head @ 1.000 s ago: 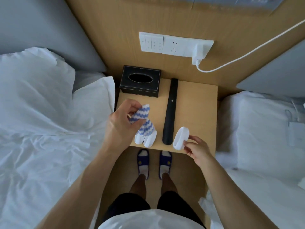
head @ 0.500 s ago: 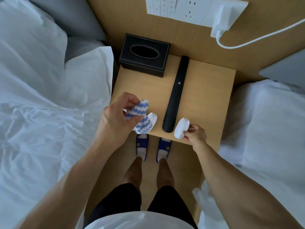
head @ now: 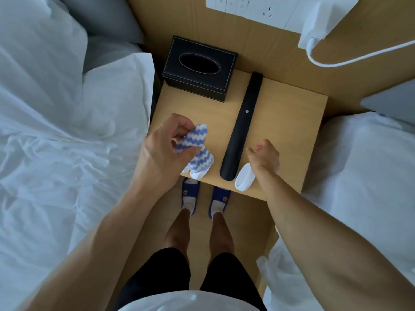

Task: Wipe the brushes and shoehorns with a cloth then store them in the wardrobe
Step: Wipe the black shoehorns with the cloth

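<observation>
On the wooden nightstand (head: 280,122) a long black shoehorn (head: 241,131) lies lengthwise in the middle. My left hand (head: 161,158) grips a blue-and-white zigzag cloth (head: 197,151) that hangs over a white brush (head: 197,175) at the front edge, mostly covering it. A second white brush (head: 243,181) lies at the front edge right of the shoehorn's wide end. My right hand (head: 265,158) hovers just above that brush with fingers loosely curled and nothing in them.
A black tissue box (head: 199,68) stands at the nightstand's back left. White bedding (head: 67,131) lies to the left, another bed (head: 363,164) to the right. A wall socket panel with a white charger (head: 318,23) and its cable is behind. My slippered feet (head: 205,196) are below the edge.
My right hand let go of the right white brush, which now lies at the table edge, and lifted toward the shoehorn. The left hand kept the cloth over the left brush.
</observation>
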### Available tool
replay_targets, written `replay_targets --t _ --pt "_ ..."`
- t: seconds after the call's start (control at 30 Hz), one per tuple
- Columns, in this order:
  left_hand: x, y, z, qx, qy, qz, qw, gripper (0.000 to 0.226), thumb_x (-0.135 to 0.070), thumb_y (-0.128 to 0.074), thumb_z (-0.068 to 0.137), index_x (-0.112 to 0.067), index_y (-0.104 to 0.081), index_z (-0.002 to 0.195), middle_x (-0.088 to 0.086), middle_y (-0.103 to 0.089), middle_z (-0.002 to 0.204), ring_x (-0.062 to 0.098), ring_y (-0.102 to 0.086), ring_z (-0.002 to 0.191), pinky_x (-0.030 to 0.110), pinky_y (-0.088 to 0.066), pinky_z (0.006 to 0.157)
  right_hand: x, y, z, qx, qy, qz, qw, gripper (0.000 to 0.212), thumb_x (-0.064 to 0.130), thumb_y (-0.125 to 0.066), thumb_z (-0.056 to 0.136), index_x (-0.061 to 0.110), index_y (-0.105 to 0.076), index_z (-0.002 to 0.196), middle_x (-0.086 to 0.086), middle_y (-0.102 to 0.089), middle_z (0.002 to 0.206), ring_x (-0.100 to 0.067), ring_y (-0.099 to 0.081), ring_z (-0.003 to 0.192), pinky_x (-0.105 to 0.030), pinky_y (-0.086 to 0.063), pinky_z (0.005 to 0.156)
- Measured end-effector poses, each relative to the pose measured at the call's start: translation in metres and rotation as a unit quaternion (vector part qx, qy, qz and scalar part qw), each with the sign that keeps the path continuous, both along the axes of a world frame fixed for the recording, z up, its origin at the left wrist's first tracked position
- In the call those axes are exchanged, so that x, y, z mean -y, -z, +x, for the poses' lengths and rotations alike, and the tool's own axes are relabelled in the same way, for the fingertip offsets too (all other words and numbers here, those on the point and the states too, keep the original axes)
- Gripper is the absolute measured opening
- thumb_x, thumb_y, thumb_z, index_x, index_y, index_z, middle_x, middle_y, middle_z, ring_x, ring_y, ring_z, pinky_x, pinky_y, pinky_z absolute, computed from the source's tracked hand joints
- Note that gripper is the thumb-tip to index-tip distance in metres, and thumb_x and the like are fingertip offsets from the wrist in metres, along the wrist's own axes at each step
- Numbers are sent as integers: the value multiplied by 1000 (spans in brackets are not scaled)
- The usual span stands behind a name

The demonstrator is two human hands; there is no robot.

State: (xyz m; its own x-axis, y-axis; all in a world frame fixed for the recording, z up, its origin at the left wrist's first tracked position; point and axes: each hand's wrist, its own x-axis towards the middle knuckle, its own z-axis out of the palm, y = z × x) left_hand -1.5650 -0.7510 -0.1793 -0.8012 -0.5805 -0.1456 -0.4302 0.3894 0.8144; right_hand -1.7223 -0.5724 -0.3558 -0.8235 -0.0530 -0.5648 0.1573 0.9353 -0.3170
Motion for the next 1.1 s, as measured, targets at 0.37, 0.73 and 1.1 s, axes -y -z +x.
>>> replay_targets --t 0.37,0.73,1.1 --pt "5 14 3 10 -24 1 1000 36 -12 -80 78 -27 -57 101 -24 -64 90 -5 -62 88 3 -45 68 65 27 -17 42 -47 70 995 70 43 -83 79 6 -47 125 -13 -64 122 -33 -66 106 -34 -45 68" --pt "13 -8 2 -12 -34 6 999 37 -12 -81 78 -28 -58 101 -24 -63 92 -6 -62 89 3 -44 70 59 -10 -33 137 139 -66 979 40 27 -75 80 9 -57 111 -13 -66 107 -31 -72 80 -47 -64 64" --pt "27 -71 -6 -57 -1 -13 998 36 -10 -76 83 -28 -54 105 -27 -57 93 -23 -54 91 -4 -41 62 2 -132 -14 342 203 -420 816 36 16 -52 97 19 -54 133 -28 -71 113 -42 -71 104 -54 -59 86"
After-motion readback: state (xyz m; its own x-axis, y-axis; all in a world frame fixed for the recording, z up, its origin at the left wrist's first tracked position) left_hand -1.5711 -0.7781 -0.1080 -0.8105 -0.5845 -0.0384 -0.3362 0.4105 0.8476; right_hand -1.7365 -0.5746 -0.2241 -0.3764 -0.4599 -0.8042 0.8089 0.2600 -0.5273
